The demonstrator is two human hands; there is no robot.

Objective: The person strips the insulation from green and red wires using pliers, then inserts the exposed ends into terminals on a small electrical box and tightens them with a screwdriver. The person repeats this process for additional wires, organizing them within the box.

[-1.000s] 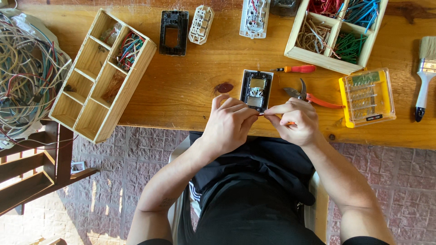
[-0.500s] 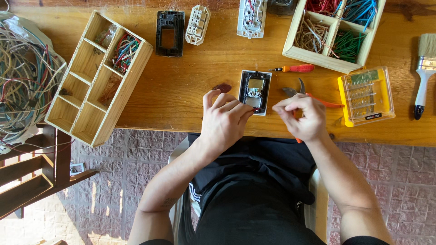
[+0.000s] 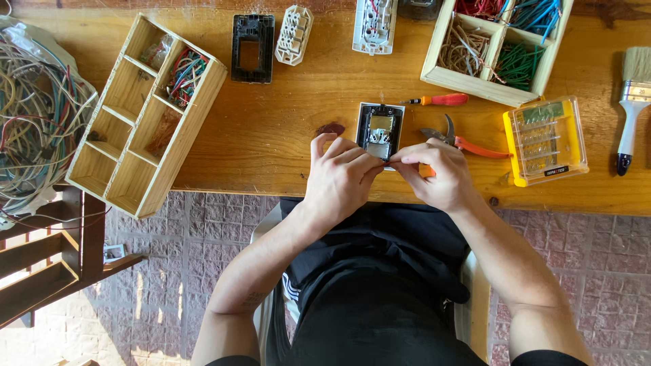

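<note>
Both grips, L hand & R hand, pinch switch module at its near edge.

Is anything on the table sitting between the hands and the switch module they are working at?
Nothing visible does. The left hand and right hand meet fingertip to fingertip at the near end of the switch module. The pliers and the small screwdriver lie off to the right side, clear of it.

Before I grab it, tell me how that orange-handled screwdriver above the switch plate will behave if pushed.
The orange-handled screwdriver lies flat on the wooden table; its round handle looks apt to roll if nudged sideways. It looks slim, so probably light and stiff. The smooth handle may be slightly slippery.
</note>
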